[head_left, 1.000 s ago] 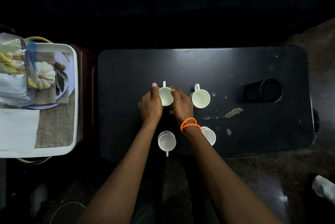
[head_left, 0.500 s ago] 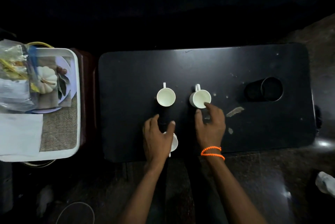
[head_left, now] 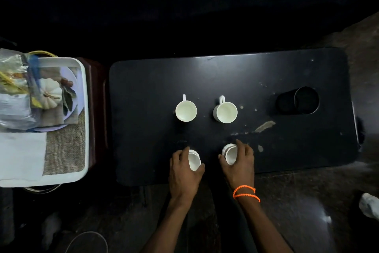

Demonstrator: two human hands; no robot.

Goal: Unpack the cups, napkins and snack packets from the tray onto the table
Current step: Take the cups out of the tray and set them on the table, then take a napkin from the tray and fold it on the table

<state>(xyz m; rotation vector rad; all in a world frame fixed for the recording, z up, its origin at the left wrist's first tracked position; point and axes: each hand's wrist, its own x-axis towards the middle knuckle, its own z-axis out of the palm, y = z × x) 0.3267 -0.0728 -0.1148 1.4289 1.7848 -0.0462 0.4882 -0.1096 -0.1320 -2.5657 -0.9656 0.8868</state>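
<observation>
Several white cups stand on the black table [head_left: 225,76]. Two stand free in the far row, the far-left cup [head_left: 186,111] and the far-right cup [head_left: 225,112], handles pointing away. My left hand [head_left: 183,172] is wrapped around the near-left cup [head_left: 194,160]. My right hand [head_left: 240,160] grips the near-right cup [head_left: 230,154]. On a stand at the left sits a white tray [head_left: 84,109] with a white napkin [head_left: 20,156], clear snack packets [head_left: 14,93] and a printed napkin showing a pumpkin [head_left: 50,93].
A black cylindrical cup [head_left: 299,100] lies on its side at the table's far right. Pale scuff marks [head_left: 264,126] dot the tabletop. A burlap mat [head_left: 65,146] lines the tray. The floor is dark, with a white object [head_left: 369,205] at the right edge.
Both hands left the far-left cup and drew back toward the near edge. Each hand has now closed around one of the two near cups.
</observation>
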